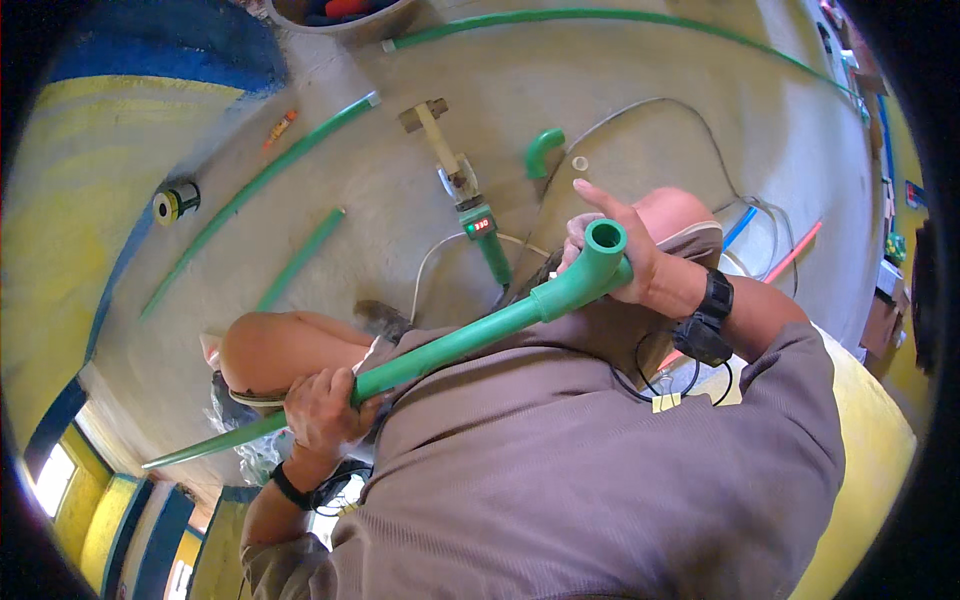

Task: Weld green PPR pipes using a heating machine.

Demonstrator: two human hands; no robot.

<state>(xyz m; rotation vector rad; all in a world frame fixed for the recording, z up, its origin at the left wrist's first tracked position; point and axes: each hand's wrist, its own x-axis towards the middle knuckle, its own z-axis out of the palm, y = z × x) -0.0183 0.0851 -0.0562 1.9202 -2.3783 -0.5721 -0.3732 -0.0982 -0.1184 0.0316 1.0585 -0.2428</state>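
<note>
A long green plastic pipe (440, 352) lies slantwise across my lap, with a green elbow fitting (590, 268) on its right end. The elbow's open mouth faces up. My left hand (325, 412) is wrapped round the pipe left of its middle. At the other end my right hand (635, 250) holds the elbow from behind, thumb stretched out and the other fingers partly hidden by the fitting. On the floor ahead lies a green-handled pipe welding iron (484, 235) with a lit red display and a metal heating head.
A loose green elbow (543, 153) and a small white ring (580, 163) lie beyond my right hand. Green pipes (260, 180) rest on the floor to the left, near a tape roll (177, 203) and an orange marker (281, 128). A cable (690, 108) loops on the right; a bucket (350, 22) stands far ahead.
</note>
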